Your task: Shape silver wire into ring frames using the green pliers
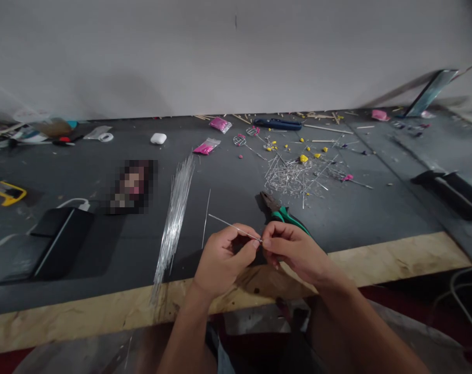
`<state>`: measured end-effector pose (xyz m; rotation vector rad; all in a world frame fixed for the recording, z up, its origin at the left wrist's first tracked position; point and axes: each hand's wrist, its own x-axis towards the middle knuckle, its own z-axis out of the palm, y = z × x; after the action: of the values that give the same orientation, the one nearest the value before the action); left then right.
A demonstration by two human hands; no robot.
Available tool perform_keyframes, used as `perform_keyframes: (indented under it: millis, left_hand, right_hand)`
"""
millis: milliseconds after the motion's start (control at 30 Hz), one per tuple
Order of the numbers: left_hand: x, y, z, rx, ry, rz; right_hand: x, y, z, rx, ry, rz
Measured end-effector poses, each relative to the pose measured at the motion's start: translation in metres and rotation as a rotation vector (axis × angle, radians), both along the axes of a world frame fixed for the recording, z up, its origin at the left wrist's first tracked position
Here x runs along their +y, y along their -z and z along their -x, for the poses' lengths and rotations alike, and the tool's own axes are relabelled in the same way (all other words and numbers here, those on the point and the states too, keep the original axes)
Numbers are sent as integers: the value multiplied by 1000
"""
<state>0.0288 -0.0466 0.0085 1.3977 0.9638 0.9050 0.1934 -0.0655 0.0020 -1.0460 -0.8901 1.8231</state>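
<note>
Between thumb and forefinger, my left hand (228,254) pinches a thin silvery wire (230,224) that slants up to the left. My right hand (292,249) closes its fingertips on the wire's near end, where the two hands meet above the table's front edge; that end is mostly hidden. Just behind my right hand lie green-handled pliers (284,214), partly covered by it. To the left rests a long bundle of straight wires (175,208), with one loose wire (206,218) beside it. A heap of cut wire pieces (288,174) lies beyond the pliers.
Pink bead packets (207,146), wire shapes with pink bits (239,139), yellow bits (303,158) and a dark blue cutter (278,124) lie farther back. Left are a white earbud case (158,138), a pixelated phone-like object (131,187) and a black stand (60,241). A wooden strip (399,259) edges the table.
</note>
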Motion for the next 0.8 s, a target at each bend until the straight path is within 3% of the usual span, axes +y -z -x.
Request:
perform_keyframes:
  millis: [267, 433, 633, 800]
  left_hand:
    - [-2, 5, -4, 87, -68, -71]
    - [-3, 6, -11, -18, -199, 59]
    - [-6, 2, -12, -155, -276, 134]
    - [-5, 1, -6, -249, -384, 113]
  right_hand:
    - [-2, 3, -4, -102, 27, -75]
    - [-4, 2, -3, -119, 121, -140]
    - [-3, 2, -3, -375, 252, -209]
    - [-3, 0, -3, -451, 233, -221]
